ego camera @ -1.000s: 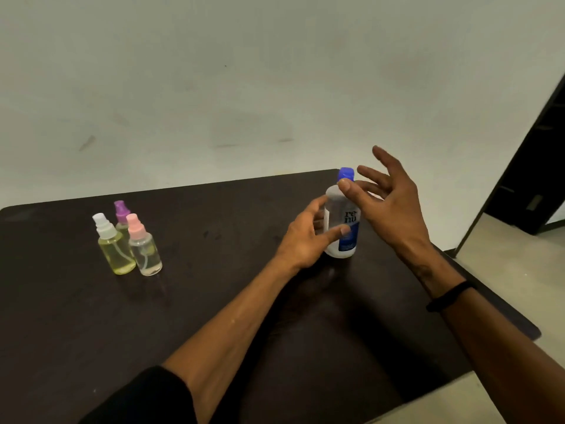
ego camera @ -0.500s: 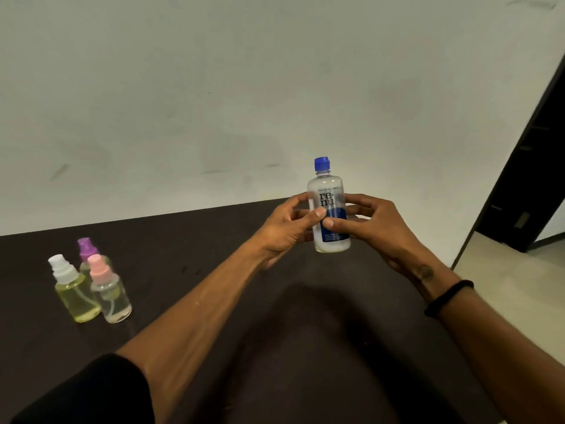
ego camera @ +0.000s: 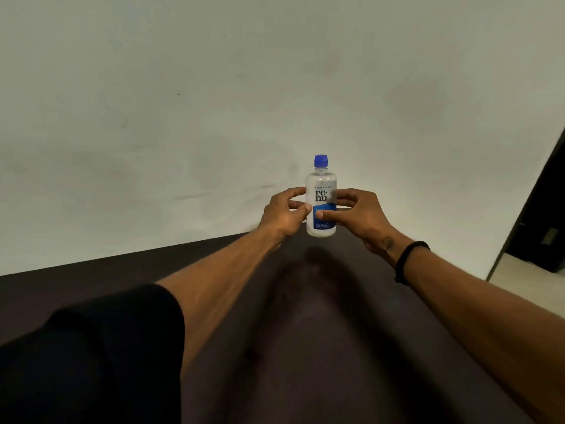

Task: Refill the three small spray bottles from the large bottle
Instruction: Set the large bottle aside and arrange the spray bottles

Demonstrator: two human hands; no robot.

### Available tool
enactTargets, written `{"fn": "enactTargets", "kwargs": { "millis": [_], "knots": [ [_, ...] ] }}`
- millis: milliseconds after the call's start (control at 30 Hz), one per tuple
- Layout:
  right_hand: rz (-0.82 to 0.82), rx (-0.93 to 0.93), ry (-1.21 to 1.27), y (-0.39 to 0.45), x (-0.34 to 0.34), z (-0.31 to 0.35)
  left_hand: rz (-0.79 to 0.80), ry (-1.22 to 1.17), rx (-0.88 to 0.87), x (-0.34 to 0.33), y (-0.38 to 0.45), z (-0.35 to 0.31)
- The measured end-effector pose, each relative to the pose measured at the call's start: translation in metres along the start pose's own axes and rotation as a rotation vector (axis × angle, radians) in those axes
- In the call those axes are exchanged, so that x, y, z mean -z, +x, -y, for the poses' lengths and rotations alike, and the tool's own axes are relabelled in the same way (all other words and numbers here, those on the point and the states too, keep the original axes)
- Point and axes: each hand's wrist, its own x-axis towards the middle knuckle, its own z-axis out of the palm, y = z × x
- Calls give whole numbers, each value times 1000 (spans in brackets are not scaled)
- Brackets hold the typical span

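The large bottle is clear plastic with a blue cap and a white and blue label. It is held upright in the air above the dark table, with its cap on. My left hand grips its left side with thumb and fingers. My right hand grips its right side, thumb across the blue part of the label. The three small spray bottles are out of view.
A plain pale wall fills the upper half of the view. A dark doorway stands at the right edge, with pale floor below it. The table's far edge runs just under the bottle.
Both hands closed on the large bottle and lifted it off the table. The view swung up and right, so the three spray bottles at the left dropped out of sight.
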Motion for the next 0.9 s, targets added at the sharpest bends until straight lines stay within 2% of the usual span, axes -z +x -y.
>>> {"fn": "enactTargets", "kwargs": {
  "millis": [267,633,733,900],
  "knots": [
    [-46,20,-75,60,-10,-36,23,105,13,-26,50,8],
    [-41,-4,-34,59,-13,-55,17,166,23,-38,41,15],
    [-55,-60,-65,52,-13,-53,-4,195,45,-40,31,13],
    [-136,-274,-113,23,-11,-47,-69,190,136,-29,2,8]
  ]
}}
